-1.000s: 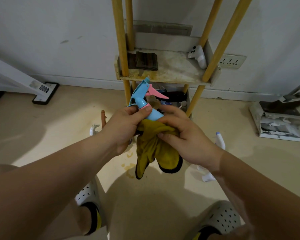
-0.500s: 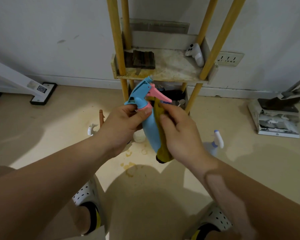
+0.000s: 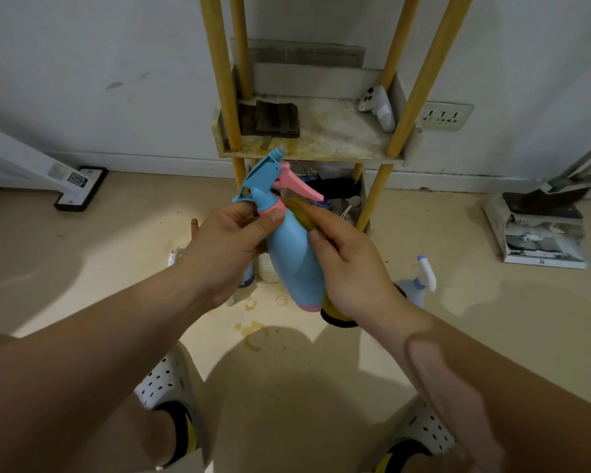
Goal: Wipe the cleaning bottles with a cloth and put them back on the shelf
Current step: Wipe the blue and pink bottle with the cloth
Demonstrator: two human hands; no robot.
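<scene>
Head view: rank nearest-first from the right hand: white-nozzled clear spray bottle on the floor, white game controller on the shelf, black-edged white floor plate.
1. White-nozzled spray bottle, on the floor, just right of the right hand.
2. White game controller, on the shelf, ahead.
3. Black-edged floor plate, far left.

**Mostly out of sight**

The yellow cloth (image 3: 335, 314) is mostly hidden behind the right hand (image 3: 352, 268) and blue spray bottle (image 3: 294, 261); the left hand (image 3: 226, 247) half covers floor bottles (image 3: 268, 269) at centre; lower-shelf clutter (image 3: 335, 189) is too dim to identify.
</scene>
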